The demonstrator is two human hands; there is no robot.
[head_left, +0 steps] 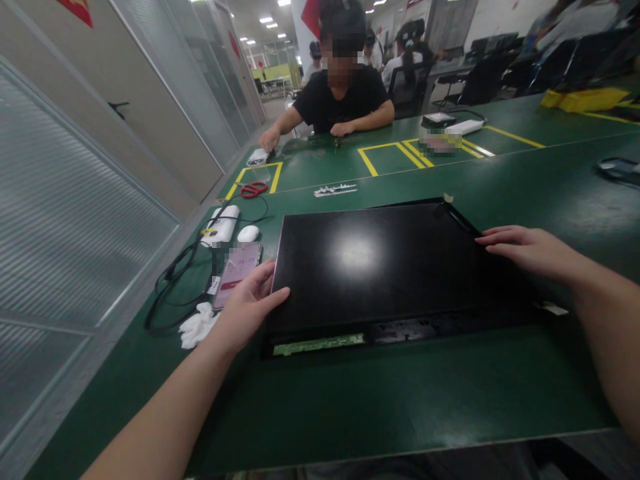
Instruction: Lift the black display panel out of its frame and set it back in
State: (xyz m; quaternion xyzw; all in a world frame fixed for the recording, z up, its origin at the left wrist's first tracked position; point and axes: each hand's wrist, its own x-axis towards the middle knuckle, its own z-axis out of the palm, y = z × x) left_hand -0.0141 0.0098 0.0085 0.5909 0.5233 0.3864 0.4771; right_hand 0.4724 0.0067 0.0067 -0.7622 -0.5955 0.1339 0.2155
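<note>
A flat black display panel (320, 280) lies in front of me over a black frame (457, 217), whose rim shows past the panel at the far right corner. Along the near edge runs a strip of green circuit board (320, 345). My left hand (250, 300) grips the panel's left edge, thumb on the top face and the other fingers partly hidden at the side. On the right, my right hand (525, 250) rests its outstretched fingertips against the edge of the frame; its thumb is not clearly visible. Small pale tape tabs (554, 309) stick out at the right corners.
Left of the panel lie a phone (237, 273), a white mouse (248, 233), a white power strip (220, 225), black cables (165, 287) and crumpled white gloves (197, 325). Red-handled scissors (254, 190) and white scraps (335, 191) lie beyond. A person (345, 100) sits opposite, hands at the table (400, 400).
</note>
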